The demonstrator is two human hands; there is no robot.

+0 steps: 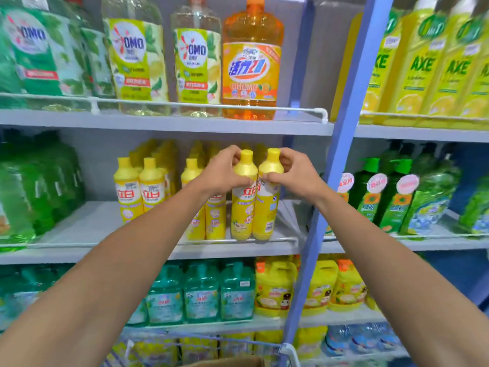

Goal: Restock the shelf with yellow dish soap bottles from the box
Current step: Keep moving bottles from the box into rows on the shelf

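Box (232,362) peeks in below, contents hidden. Left hand (221,174) curls round the left bottle (243,207), right hand (295,173) round the right bottle (267,207) — both upright, touching, at the shelf (87,226) front. Rows behind stocked, bare space beside — likely midway.

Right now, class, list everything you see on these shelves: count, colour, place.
held soap bottles: two, yellow, middle shelf front
other soap bottles: several, yellow, middle shelf left
OMO bottles: two, clear, top shelf
orange bottle: one, orange, top shelf
AXE bottles: several, yellow, top right
pump bottles: two, dark green, middle right
teal bottles: at least three, bottom shelf
box: one, brown, bottom edge
left hand: on left held bottle
right hand: on right held bottle
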